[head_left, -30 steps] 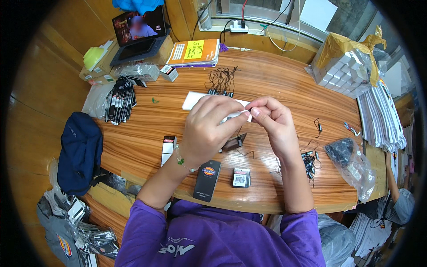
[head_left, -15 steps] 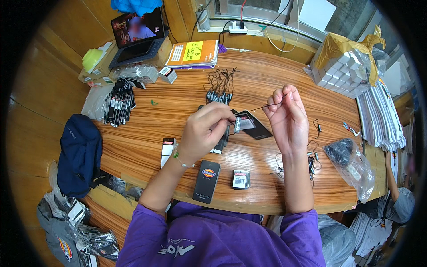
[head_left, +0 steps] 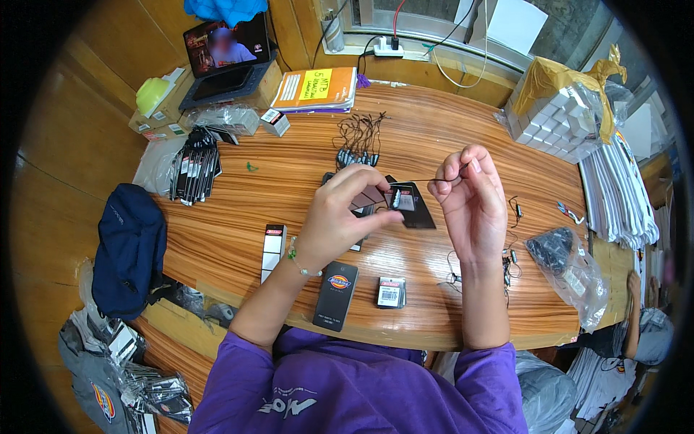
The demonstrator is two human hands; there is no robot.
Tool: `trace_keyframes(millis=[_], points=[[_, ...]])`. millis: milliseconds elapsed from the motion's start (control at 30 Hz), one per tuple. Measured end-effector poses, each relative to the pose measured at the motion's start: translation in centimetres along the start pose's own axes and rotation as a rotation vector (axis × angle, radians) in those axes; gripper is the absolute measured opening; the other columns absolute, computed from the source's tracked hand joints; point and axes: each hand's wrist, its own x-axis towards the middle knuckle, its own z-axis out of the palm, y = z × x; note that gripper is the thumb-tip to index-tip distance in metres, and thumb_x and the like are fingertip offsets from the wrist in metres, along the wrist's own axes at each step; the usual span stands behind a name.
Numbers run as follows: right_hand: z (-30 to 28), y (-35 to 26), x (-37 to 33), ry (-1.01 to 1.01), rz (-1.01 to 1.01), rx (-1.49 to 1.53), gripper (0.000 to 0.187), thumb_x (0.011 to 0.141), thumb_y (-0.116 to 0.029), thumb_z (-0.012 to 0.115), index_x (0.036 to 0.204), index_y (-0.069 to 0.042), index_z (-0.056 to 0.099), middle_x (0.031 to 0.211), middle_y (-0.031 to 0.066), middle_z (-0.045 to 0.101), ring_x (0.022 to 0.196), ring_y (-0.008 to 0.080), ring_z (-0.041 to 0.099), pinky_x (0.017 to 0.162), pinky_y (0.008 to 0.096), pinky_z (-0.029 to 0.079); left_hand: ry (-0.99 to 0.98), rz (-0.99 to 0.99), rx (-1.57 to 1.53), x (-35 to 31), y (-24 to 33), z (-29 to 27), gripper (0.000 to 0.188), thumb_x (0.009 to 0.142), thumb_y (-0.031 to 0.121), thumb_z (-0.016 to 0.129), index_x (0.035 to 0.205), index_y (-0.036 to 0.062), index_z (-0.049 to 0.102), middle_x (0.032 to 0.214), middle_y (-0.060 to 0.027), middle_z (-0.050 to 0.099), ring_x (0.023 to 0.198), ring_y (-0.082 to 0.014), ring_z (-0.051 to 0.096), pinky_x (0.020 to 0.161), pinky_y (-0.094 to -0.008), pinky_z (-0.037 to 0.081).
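My right hand (head_left: 473,206) is raised over the table, thumb and fingers pinched on a thin black string (head_left: 434,180). The string stretches left toward a dark hang tag (head_left: 419,210) with a pale label. A small grey string seal (head_left: 396,199) hangs close to that tag. My left hand (head_left: 345,210) is beside them, thumb and forefinger spread apart around the seal. Partly hidden beneath the left hand lie more tags. Toward me rest a black hang tag (head_left: 335,296) with a colourful logo and a small stack of barcode tags (head_left: 391,293).
A bunch of strings with seals (head_left: 358,155) lies beyond my left hand. Tag stacks (head_left: 195,170), an orange folder (head_left: 314,88) and a tablet (head_left: 225,47) sit at left. Nippers (head_left: 571,212), a plastic bag (head_left: 571,271) and a box stack (head_left: 553,116) stand right. A co-worker's arm (head_left: 634,311) shows far right.
My left thumb and forefinger have parted from the seal. The hang tag has swung to hang more upright, and my right hand has shifted slightly, still pinching the string.
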Motion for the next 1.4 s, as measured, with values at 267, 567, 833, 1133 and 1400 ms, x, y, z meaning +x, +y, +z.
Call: trace_keyframes(millis=[267,567,833,1133,1400], points=[[0.5,-0.1,-0.3,-0.006,0.006,-0.031,0.01,0.092,-0.014,0.048,0.095,-0.005,0.048,0.084,0.0092,0.054,0.075,0.0167,0.054,0.071,0.0283,0.047,0.034,-0.14,-0.042,-0.6,0.0,0.5,0.027,0.063,0.005,0.077,0.084,0.0007,0.061,0.088,-0.0068,0.058,0.079,-0.0175,0.058,0.068,-0.0266,0.047],[1.7,-0.6,-1.1,-0.049,0.074,-0.75,0.017,0.087,-0.006,0.054,0.102,0.001,0.055,0.078,0.0021,0.057,0.073,0.0077,0.053,0.068,0.0208,0.043,0.106,0.148,0.114,0.6,0.6,-1.1,0.021,0.061,0.013,0.076,0.078,0.004,0.067,0.077,-0.006,0.061,0.073,-0.0195,0.055,0.066,-0.0305,0.043],[2.3,-0.3,-1.0,-0.1,0.231,-0.694,0.02,0.084,-0.001,0.056,0.103,0.0,0.047,0.073,0.0025,0.055,0.071,0.0074,0.054,0.066,0.0208,0.043,0.069,0.109,0.086,0.7,0.6,-1.4,0.016,0.065,0.018,0.074,0.073,0.0059,0.067,0.069,-0.0052,0.061,0.068,-0.0202,0.053,0.064,-0.0308,0.04],[1.8,0.1,-1.0,-0.125,0.198,-0.713,0.019,0.084,0.0,0.057,0.098,0.0,0.046,0.073,0.0023,0.056,0.07,0.007,0.053,0.063,0.0196,0.044,-0.045,-0.007,-0.016,0.6,0.7,-1.7,0.011,0.074,0.016,0.068,0.072,0.0046,0.067,0.065,-0.0061,0.059,0.064,-0.0189,0.052,0.06,-0.0297,0.04],[1.6,0.4,-1.0,-0.177,0.208,-0.73,0.016,0.083,0.002,0.057,0.095,-0.001,0.045,0.075,0.0028,0.056,0.071,0.0072,0.055,0.062,0.0203,0.045,-0.235,-0.352,-0.393,0.6,0.4,-1.7,0.017,0.081,0.015,0.064,0.076,-0.0007,0.067,0.066,-0.0038,0.061,0.062,-0.0073,0.053,0.056,-0.0226,0.041]])
